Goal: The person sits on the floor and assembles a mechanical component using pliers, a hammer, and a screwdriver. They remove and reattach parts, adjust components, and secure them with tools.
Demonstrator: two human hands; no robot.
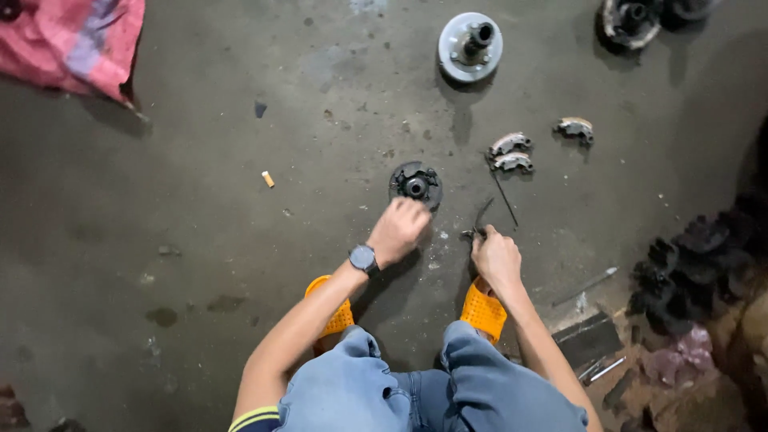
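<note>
My left hand (398,229) reaches to the round black clutch part (415,183) on the floor (200,240), fingers curled, touching its edge. My right hand (495,256) grips what may be pliers (480,220). I should hold the part steady.

The left hand (398,230) hides the round black part's (416,183) near edge.

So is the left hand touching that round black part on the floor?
Cannot tell. In the head view the left hand overlaps the near edge of the round black part, so contact or a gap beneath is hidden.
</note>
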